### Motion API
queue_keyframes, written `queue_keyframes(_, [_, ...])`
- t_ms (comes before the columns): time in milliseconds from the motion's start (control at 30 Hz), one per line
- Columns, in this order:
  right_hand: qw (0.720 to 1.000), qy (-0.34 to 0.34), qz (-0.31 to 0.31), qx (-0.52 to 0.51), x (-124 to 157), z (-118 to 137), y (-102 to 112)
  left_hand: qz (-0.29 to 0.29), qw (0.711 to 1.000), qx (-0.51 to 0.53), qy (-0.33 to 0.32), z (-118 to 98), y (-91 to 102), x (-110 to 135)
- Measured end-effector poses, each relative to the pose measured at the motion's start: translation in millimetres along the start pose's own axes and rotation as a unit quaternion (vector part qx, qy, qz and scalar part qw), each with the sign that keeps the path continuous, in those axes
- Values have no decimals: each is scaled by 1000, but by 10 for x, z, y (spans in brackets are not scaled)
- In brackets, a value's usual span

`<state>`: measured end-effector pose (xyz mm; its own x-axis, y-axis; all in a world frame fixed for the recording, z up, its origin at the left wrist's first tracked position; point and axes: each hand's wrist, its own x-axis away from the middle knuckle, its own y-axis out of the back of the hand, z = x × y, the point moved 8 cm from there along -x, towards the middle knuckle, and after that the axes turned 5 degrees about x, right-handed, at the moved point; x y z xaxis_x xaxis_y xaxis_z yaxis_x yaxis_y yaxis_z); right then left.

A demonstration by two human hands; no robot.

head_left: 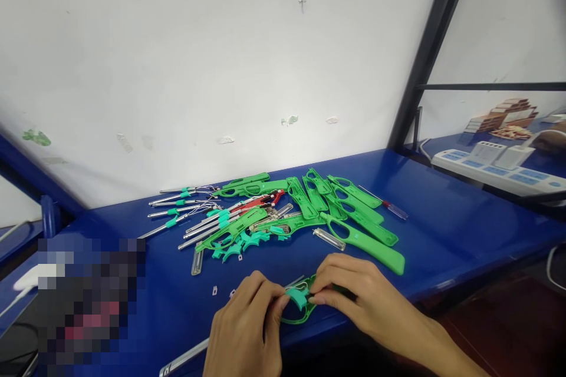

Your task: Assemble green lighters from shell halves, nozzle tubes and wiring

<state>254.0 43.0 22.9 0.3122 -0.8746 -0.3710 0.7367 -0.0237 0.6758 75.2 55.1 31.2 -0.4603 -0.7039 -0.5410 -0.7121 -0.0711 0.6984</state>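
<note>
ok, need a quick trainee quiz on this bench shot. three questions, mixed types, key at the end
1. True or false: the screwdriver lies farther right in the picture than the pile of teal pieces.

2. Pick one. The curved piece between the left hand and the right hand is:
a) red
b) teal
c) white

3. Short answer: which hand is nearer the silver tube at the picture's bottom edge?

Key:
1. True
2. b
3. The left hand
</note>
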Motion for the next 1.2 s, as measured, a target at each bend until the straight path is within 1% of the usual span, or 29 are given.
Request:
queue_keyframes(133, [1000,-9,1,-2,-13,-10,9,-5,1000,6,4,0,-1,1])
queue_keyframes(300, [1000,-18,-15,0,-24,-32,36,-18,1000,14,11,-7,2,1])
queue_keyframes(400, [999,-29,-16,-19,-17,-68,41,-17,1000,12,10,-15,4,-1])
queue_keyframes(533, [995,-66,-24,-64,-15,-131,71,-12,1000,9,10,-18,4,-5])
queue_keyframes(700, [991,-99,-28,-81,-24,-175,80,-8,1000,10,6,-13,-1,-5])
queue_keyframes(933, [988,-116,-34,-100,-17,-216,75,-2,999,4,-33,-24,-2,11])
queue_keyframes(1200, [988,-116,-34,-97,-8,-214,88,-12,999,-2,-44,-51,18,9])
